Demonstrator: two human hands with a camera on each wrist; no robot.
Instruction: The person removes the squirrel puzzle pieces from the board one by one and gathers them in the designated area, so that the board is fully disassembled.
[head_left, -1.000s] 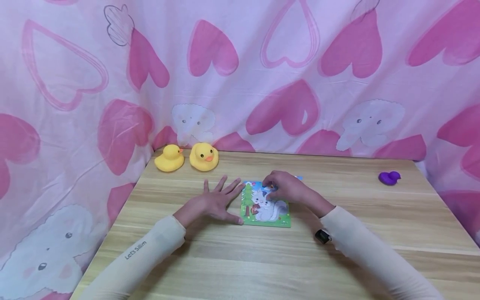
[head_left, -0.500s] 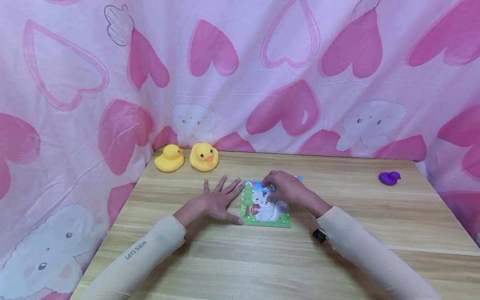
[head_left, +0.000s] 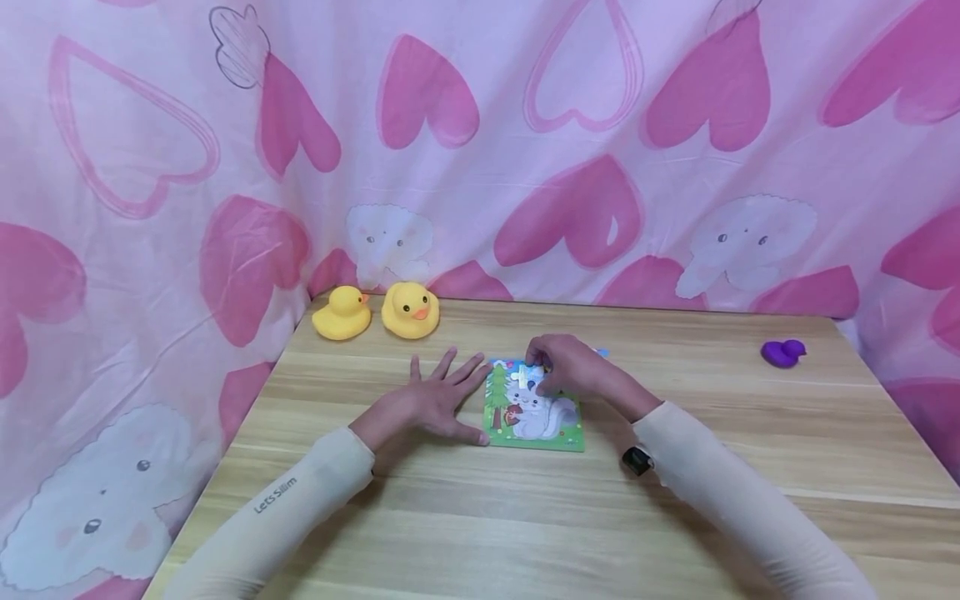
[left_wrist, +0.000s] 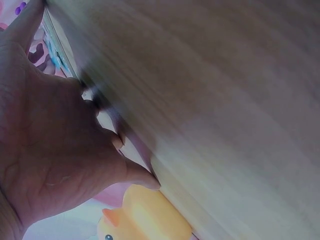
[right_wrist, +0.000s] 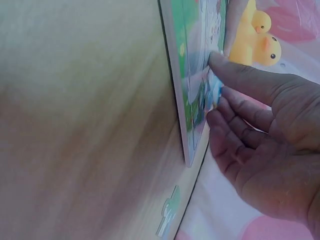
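A flat jigsaw puzzle (head_left: 532, 421) with a white squirrel picture lies on the wooden table. My left hand (head_left: 435, 407) rests spread beside it, thumb and fingertips at its left edge. Over the puzzle's upper right, my right hand (head_left: 570, 367) pinches a small bluish puzzle piece (right_wrist: 218, 95) between thumb and fingers, largely hidden by them. The right thumb tip is right at the picture surface in the right wrist view. A pale, piece-shaped patch shows above the squirrel's head. Just beyond the board, a loose puzzle piece (right_wrist: 169, 212) lies on the table.
Two yellow rubber ducks (head_left: 342, 313) sit at the back left of the table (head_left: 465, 525). A purple duck (head_left: 783, 353) is at the back right. A pink heart-patterned curtain (head_left: 480, 192) hangs behind the table and along its sides.
A pale, piece-shaped patch now shows in the picture's upper part, left of the right fingers. The right hand has shifted only slightly; the left hand stays in place.
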